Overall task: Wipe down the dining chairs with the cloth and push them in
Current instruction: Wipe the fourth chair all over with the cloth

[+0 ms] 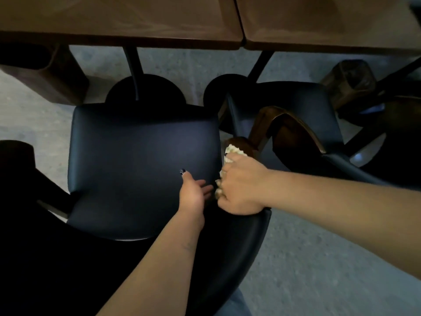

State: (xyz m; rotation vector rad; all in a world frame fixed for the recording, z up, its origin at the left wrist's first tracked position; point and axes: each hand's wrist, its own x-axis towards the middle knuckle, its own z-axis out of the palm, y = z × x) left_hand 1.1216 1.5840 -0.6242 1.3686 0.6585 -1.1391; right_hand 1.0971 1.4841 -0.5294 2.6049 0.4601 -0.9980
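Here the cloth (232, 153) is bunched under the right hand (241, 188), which grips it against the chair (141, 165) where seat meets armrest. The left hand (193, 192) rests flat on the seat beside it, fingers relaxed. Wiping seems under way; next likely comes the backrest, then pushing toward the counter (118, 19) beyond the hands. Most of the cloth is hidden, and the chair's left side is lost in shadow.

Dim, soft-focused, wide-angle bending at the edges.

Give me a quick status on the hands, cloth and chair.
Right hand grips cloth at chair seat's right edge. Left hand open on seat. Chair not pushed in; second chair close beside.
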